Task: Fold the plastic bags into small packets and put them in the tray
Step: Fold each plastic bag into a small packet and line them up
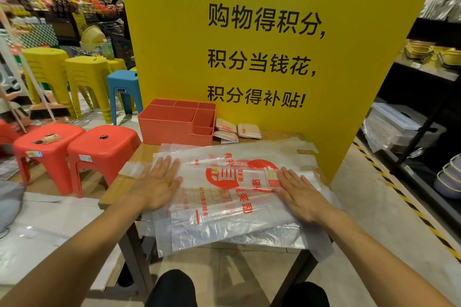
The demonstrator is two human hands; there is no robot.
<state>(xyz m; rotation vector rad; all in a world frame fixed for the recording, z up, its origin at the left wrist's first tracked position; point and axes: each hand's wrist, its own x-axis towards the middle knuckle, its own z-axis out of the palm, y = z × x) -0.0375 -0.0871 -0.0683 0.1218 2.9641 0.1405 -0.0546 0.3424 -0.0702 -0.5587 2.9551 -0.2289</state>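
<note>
A stack of clear plastic bags [224,197] with red print lies spread across a small wooden table [117,187]. My left hand [159,183] lies flat with straight fingers on the left end of the top bag. My right hand [303,193] presses flat on its right part, beside a folded strip. A coral-red tray [174,123] with several compartments stands at the table's back left. Three folded bag packets [237,131] lie on the table just right of the tray, against the yellow board.
A tall yellow sign board [262,57] rises right behind the table. Two red stools [74,149] stand to the left, with yellow and blue stools farther back. Dark shelving [424,132] with wares runs along the right. More plastic sheets lie on the floor at left.
</note>
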